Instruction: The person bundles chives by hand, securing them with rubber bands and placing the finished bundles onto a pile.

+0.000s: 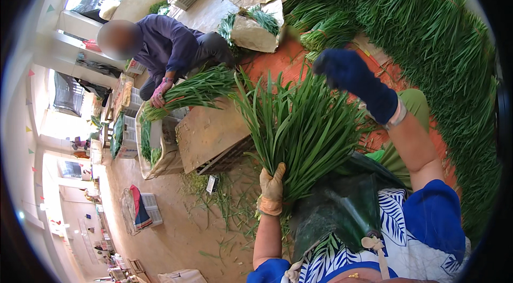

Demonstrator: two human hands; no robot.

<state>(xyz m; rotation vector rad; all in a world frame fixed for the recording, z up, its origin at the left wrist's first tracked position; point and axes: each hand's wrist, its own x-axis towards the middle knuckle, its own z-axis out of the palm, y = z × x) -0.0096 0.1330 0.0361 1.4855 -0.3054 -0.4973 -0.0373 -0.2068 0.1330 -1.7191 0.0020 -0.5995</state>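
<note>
Right grip (340,69) slightly blurred; co-worker's head (118,40) blurred out

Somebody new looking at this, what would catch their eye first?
Probably the big bunch of chive-like greens at centre, its lower end gripped in the tan-gloved left hand. Next, the navy-gloved right hand, raised at the bunch's upper right, and the long bank of piled greens curving down the picture's right side.
</note>
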